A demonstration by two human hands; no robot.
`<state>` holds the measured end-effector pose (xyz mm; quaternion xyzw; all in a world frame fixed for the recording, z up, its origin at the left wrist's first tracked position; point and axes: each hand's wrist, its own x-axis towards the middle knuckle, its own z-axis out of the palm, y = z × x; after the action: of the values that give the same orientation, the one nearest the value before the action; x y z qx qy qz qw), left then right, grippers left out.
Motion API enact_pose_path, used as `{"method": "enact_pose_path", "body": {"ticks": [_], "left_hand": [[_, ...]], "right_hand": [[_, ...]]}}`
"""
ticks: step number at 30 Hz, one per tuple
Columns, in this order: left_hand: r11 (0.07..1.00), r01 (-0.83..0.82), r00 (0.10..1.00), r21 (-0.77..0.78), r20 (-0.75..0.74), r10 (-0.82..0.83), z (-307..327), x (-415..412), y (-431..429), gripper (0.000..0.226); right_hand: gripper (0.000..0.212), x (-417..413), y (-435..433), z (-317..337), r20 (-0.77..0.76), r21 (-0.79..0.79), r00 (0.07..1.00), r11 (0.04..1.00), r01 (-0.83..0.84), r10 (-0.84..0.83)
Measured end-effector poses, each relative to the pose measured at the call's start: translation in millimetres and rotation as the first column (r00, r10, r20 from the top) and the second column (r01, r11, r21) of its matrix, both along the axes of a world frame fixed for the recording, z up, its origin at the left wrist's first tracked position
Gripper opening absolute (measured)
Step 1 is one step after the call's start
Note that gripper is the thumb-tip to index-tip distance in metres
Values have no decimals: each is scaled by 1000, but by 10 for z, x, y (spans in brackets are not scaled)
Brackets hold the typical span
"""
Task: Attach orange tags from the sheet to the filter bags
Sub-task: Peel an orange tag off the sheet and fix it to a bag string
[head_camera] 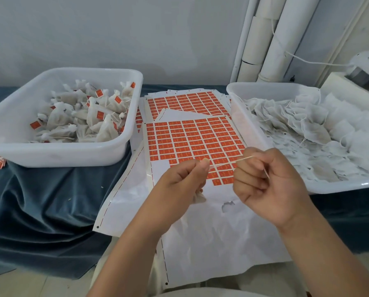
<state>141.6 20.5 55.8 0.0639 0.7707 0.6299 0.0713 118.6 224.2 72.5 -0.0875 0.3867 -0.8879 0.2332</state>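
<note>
two hands, one string (241,159) pulled taut between them. the left hand (179,182) pinched one end between thumb and forefinger. its other fingers curled round what looked like a small filter bag (199,197) bunched in the palm, only a white corner poking out. the right hand (263,179) pinched the other end with its fingers folded in, a loose tail of thread hanging by the palm. both hands hovered above the near part of the sheet of orange tags (192,140), palms turned toward the camera, wrists roughly level.

handling-wise, i'd guess the bag was feather-light, soft and easy to crush, so cupping it loosely made sense. the thread was thin and limp, so it only behaved while under tension. best place to hold it was right at the tip, leaving a free stretch for a tag to fold over. the tags looked like peel-off stickers, likely to curl or stick to fingers.

the sheet's near rows were already bare backing. to the left sat a white tub (72,156) of tagged bags (100,116), to the right another tub (265,85) of untagged bags (308,129), all on a blue cloth (40,200).
</note>
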Motion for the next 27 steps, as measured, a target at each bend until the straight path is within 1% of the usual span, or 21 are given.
{"method": "enact_pose_path", "body": {"ticks": [2,4,6,8,9,11,13,16,18,20,23,27], "left_hand": [[1000,23,999,-20,26,-22,2,-6,-25,45],[995,90,996,-46,18,-89,-4,-8,-77,41],[976,186,982,-115,-1,-188,-8,-9,-137,39],[934,289,954,-211,-23,-300,-9,1,-161,37],[916,330,938,-229,-33,-346,-6,13,-158,36],[912,366,920,-185,-76,-384,8,41,-129,31],[935,335,923,-115,-157,-350,4,54,-86,25],[980,194,937,-44,-287,-199,-31,36,-20,24],[993,115,952,39,-289,-99,-29,20,-10,24],[990,104,957,94,-280,-73,-15,13,-27,23],[981,131,954,144,-287,-85,-5,22,-25,24],[980,61,978,189,-209,-21,-11,45,-12,23]], "right_hand": [[35,-22,-19,-24,0,10,1000,1000,5,-5],[27,-50,15,-33,-83,119,995,990,72,-62],[21,-72,74,-19,-187,215,975,963,163,-123],[21,-76,128,-25,-251,268,958,941,208,-140],[21,-72,139,-37,-289,308,946,922,235,-145],[19,-58,131,-75,-381,414,911,852,320,-157],[21,-44,87,-105,-447,496,880,774,393,-160],[30,-24,22,-124,-503,613,854,641,462,-135],[32,-1,-3,-128,-535,683,843,557,473,-59],[30,31,-37,-120,-540,742,841,491,457,34],[23,104,-114,-103,-533,786,834,447,428,139],[14,165,-193,-83,-522,806,839,410,428,150]]}}
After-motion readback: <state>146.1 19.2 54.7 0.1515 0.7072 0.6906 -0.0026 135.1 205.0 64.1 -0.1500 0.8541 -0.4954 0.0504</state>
